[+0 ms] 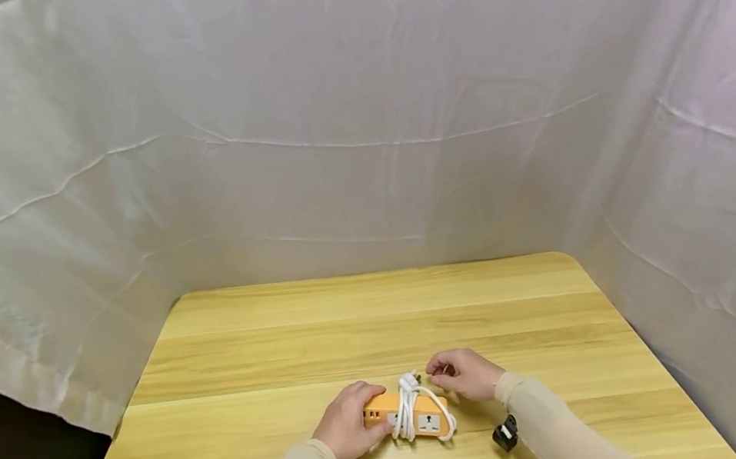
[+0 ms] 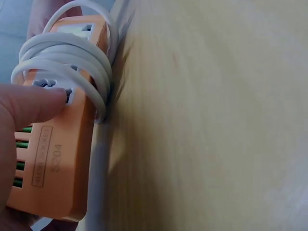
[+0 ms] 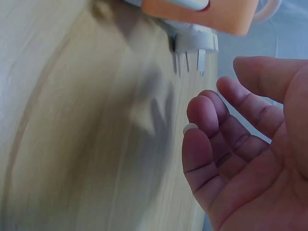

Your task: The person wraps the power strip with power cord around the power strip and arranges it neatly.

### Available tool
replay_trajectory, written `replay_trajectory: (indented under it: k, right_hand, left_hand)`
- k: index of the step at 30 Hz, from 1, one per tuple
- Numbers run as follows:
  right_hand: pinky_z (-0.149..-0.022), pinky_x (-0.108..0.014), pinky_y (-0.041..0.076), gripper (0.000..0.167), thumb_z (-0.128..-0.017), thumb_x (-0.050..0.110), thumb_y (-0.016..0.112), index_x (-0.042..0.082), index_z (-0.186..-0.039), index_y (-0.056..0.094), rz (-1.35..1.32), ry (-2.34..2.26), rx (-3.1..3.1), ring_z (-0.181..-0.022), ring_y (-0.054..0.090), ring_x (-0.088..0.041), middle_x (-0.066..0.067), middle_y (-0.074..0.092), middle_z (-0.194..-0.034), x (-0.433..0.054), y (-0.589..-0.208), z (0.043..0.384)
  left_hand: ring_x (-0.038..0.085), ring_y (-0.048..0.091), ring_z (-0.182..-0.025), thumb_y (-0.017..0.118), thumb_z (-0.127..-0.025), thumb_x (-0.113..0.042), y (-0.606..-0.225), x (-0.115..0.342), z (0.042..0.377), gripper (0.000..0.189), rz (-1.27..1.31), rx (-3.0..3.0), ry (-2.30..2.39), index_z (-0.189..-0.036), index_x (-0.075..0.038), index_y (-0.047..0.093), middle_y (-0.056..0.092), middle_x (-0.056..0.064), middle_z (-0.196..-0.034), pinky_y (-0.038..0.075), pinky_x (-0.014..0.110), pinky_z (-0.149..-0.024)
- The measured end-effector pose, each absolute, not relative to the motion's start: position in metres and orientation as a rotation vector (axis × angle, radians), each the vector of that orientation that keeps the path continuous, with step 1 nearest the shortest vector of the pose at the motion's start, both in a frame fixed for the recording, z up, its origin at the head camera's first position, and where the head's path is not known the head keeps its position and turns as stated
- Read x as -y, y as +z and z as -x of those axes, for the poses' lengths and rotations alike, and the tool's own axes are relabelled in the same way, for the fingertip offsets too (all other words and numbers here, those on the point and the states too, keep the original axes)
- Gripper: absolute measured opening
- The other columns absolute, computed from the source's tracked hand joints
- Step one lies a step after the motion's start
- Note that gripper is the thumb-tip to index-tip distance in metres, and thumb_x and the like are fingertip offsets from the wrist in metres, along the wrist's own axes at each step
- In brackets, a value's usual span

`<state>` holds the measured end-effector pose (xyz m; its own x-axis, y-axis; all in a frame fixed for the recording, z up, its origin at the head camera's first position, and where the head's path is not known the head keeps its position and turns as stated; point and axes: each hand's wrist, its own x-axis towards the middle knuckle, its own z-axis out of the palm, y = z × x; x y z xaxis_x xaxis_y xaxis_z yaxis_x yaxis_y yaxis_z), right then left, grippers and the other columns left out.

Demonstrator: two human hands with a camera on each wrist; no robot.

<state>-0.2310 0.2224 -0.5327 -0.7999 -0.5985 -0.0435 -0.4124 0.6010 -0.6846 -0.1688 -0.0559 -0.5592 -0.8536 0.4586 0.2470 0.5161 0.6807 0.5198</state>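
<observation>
An orange power strip [image 1: 382,404] with white socket faces is held over the table by my left hand [image 1: 351,423], which grips its left end. The thumb [image 2: 36,102] lies across a socket face. A white cord [image 2: 65,55] is wound several times round the strip's middle, and one loop hangs round its right end. At the far side, the white plug [image 3: 196,39] sticks out with its metal pins bare. Just right of the plug is my right hand [image 1: 469,375], fingers loosely bent, holding nothing and apart from the plug.
The wooden table [image 1: 253,361] has rounded far corners. Pale grey curtains [image 1: 362,184] stand behind it and along both sides. A dark area [image 1: 14,454] lies beyond the left edge. Black wrist devices [image 1: 505,434] are on both forearms.
</observation>
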Motion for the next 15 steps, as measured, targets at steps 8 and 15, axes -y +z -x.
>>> replay_trajectory:
  k: [8,15]
  right_hand:
    - [-0.072,-0.026,0.050,0.020,-0.096,0.018,0.059,0.006,-0.110,0.065,0.772,-0.998,-2.573,-0.079,0.058,-0.010,0.006,0.062,-0.090,-0.233,-0.533,0.228]
    - [-0.067,-0.025,0.049,0.017,-0.096,0.021,0.059,0.009,-0.105,0.067,0.790,-1.024,-2.540,-0.075,0.056,-0.009,0.004,0.063,-0.087,-0.239,-0.536,0.224]
  left_hand:
    - [0.012,0.054,-0.104,0.077,-0.078,-0.042,-0.561,0.057,0.167,0.064,0.794,2.759,-0.921,-0.130,-0.010,0.057,0.061,-0.002,-0.114,0.048,0.035,-0.089]
    - [0.004,0.055,-0.091,0.069,-0.085,-0.047,-0.562,0.060,0.166,0.048,0.864,2.769,-0.985,-0.119,-0.013,0.063,0.062,-0.008,-0.106,0.049,0.027,-0.077]
